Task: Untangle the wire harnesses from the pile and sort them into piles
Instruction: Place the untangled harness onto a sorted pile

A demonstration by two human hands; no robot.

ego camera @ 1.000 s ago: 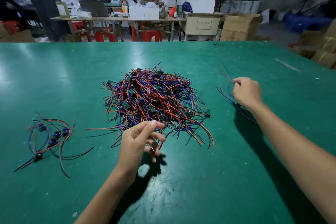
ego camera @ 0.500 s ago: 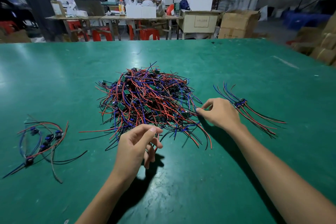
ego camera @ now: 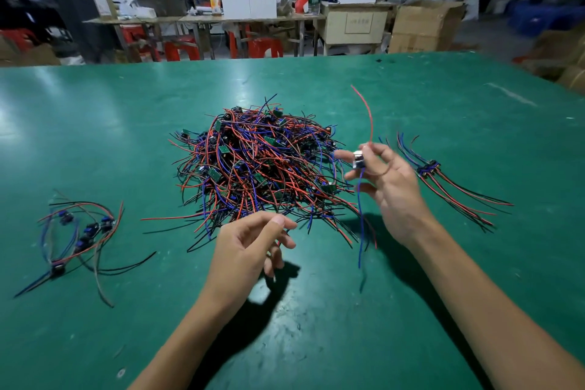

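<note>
On the left of the counter (ego camera: 316,342) lies my first small pile (ego camera: 79,231). My left hand (ego camera: 250,247) hovers, fingers loosely curled, empty. Past the tangle (ego camera: 253,168), my right hand (ego camera: 389,187) pinches a harness (ego camera: 359,160); its dangling blue wire could snag and drag others along.

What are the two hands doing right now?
Left hand: fingers loosely curled, holding nothing.
Right hand: pinching one wire harness, lifted off the table.

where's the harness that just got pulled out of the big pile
In the head view it is right of centre, pinched in the right hand as a lifted harness, between the big pile and the right pile.
</note>
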